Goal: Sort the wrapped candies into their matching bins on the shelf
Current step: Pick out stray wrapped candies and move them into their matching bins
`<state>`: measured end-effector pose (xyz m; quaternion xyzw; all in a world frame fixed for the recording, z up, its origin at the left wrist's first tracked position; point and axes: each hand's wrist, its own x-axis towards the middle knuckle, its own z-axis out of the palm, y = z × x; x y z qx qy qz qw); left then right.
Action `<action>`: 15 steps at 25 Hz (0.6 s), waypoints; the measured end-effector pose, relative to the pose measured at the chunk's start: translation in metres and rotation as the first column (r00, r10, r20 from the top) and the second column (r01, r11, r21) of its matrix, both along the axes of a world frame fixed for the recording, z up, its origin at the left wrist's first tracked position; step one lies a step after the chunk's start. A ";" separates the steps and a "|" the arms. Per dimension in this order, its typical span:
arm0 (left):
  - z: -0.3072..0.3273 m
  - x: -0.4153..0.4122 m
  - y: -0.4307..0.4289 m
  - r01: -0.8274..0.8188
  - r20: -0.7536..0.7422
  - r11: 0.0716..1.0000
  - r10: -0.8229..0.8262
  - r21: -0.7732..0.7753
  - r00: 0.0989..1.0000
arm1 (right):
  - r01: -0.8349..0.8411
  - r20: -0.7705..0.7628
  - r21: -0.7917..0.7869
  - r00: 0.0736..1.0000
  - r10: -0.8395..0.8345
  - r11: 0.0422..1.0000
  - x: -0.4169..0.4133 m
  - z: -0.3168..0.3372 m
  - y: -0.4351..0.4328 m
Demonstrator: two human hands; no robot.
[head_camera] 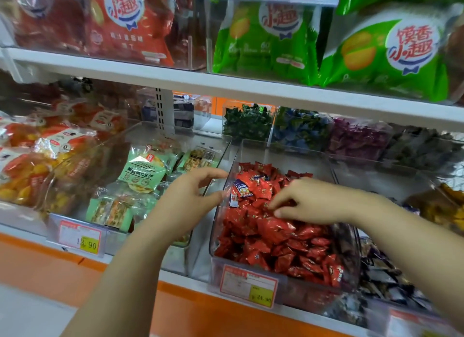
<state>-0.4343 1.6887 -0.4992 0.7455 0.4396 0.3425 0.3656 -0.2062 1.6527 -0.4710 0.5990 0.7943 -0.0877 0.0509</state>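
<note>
Right now my left hand (187,198) sits at the left wall of the clear bin (216,223) that holds the red wrapped candies (273,233). Its fingers are loosely spread, thumb and forefinger apart, holding nothing; the fingertips are at the bin's wall, though I cannot tell whether they touch it. My right hand (313,203) reaches in from the right, palm down, over the middle of the red heap. Its fingers curl down among the wrappers with the thumb close beneath them; I cannot tell whether they pinch a candy or only touch the pile.

Just inside the left wall, on top of the red ones, lies a blue-and-white wrapped candy (242,187), between my two hands and nearer the left. A price tag (248,285) reading 24.90 hangs on the bin's front.

Behind it stands a row of small clear bins: green candies (247,122), blue candies (301,131), purple candies (356,138) and grey candies (421,146). To the left is a bin of pale green snack packs (141,171); to the right, a bin of dark wrappers (384,274). On the upper shelf (175,79) are red bags (130,23) and green bags (263,40).
</note>
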 end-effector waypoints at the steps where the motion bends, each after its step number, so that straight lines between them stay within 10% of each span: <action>1: 0.000 0.001 0.000 -0.019 -0.011 1.000 0.019 0.015 1.000 | -0.003 -0.040 0.076 0.999 0.006 0.997 -0.004 0.000 0.008; 15: 0.003 0.006 -0.004 0.011 -0.048 0.996 -0.007 0.088 0.999 | 0.094 0.201 -0.180 0.978 -0.056 0.979 0.020 0.002 -0.004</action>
